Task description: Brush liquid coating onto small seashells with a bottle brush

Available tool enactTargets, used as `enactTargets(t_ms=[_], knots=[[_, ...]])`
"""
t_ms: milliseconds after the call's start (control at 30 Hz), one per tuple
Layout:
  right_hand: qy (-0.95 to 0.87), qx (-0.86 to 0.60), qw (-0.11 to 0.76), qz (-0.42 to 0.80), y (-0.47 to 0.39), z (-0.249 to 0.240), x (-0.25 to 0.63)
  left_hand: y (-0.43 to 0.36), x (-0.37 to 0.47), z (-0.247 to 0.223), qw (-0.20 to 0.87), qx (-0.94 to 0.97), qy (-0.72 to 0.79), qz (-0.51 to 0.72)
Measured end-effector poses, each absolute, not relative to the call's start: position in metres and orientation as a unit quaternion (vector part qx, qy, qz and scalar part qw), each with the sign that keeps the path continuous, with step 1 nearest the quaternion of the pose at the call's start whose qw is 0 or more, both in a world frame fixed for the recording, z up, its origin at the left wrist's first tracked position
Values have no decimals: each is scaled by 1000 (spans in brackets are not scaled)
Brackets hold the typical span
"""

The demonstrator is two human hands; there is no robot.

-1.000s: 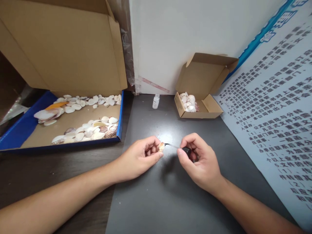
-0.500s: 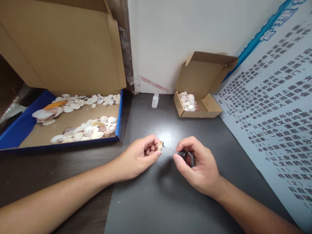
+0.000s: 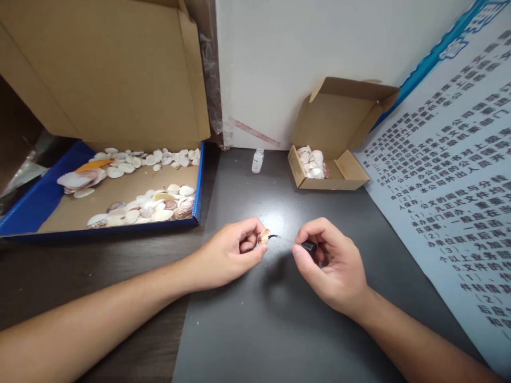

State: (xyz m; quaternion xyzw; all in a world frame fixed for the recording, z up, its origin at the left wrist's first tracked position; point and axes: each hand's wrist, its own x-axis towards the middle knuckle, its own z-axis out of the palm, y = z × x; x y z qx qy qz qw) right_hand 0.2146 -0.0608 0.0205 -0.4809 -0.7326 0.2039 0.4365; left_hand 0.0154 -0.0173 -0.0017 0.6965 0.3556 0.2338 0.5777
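Observation:
My left hand (image 3: 241,246) pinches a small brown-and-white seashell (image 3: 264,236) between thumb and fingertips, above the grey mat. To the right, my right hand (image 3: 329,260) is closed on the black cap of a brush applicator (image 3: 308,247). Its thin, clear stem points left toward the shell, and a dark, curved tip lies beside the shell's right edge; whether it touches the shell I cannot tell. Farther back stands a small white-labelled glass bottle (image 3: 257,161), upright, with no cap on it.
On the left, an open blue-edged box (image 3: 197,186) holds rows of shells (image 3: 159,207) and a large shell with an orange piece (image 3: 93,166). A small cardboard box (image 3: 333,184) with white shells (image 3: 312,162) stands at the back right. A printed sheet (image 3: 451,213) covers the right side.
My right hand has drawn slightly away to the right, widening the gap to the shell. More of the dark, curved tip shows. The whole view has shifted a little.

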Motion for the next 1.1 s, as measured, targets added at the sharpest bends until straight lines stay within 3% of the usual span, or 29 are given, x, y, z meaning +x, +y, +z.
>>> enactTargets(t_ms=[267, 733, 1100], knots=[[-727, -466, 435, 257, -62, 17, 217, -17, 17, 6, 595, 682, 358, 229], [-706, -524, 432, 200, -60, 22, 214, -17, 18, 8, 595, 679, 369, 223], [-742, -457, 420, 252, -62, 15, 217, -17, 18, 4, 590, 688, 358, 224]])
